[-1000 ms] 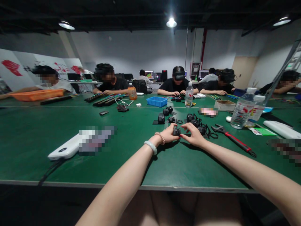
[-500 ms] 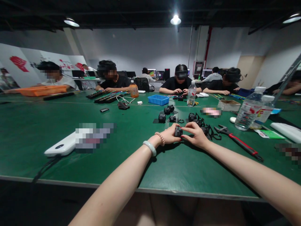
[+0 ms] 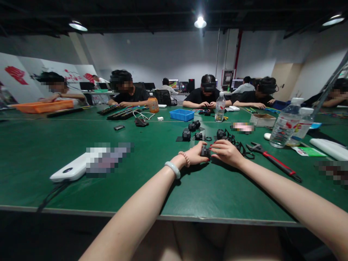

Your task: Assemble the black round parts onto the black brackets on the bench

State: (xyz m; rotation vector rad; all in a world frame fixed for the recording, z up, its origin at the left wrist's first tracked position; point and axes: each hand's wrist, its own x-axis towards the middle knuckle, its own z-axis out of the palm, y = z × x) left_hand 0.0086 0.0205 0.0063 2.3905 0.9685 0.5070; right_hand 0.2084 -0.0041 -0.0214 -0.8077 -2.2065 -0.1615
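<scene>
My left hand (image 3: 196, 153), with a beaded bracelet and a pale bangle at the wrist, grips a small black plastic part (image 3: 206, 151) just above the table. Its thumb and fingers close on the part from the left. My right hand (image 3: 227, 151) is at the part's right side, fingers stretched out and slightly apart. Whether those fingertips touch the part I cannot tell. Beyond my hands lie similar black parts (image 3: 186, 135) and a black ring (image 3: 208, 138). More black rings (image 3: 248, 155) lie partly hidden behind my right hand.
On the green table (image 3: 130, 197), an adjustable wrench (image 3: 277, 164) with red-black handles lies at right, near water bottles (image 3: 285, 125). A blue tray (image 3: 182, 115) stands farther back. A white power bank (image 3: 78, 167) lies left. Several people sit across the table.
My right thumb and fingers have shifted from a pinch at the part's right side to a flatter, stretched pose. My left hand keeps its grip. The view has shifted slightly.
</scene>
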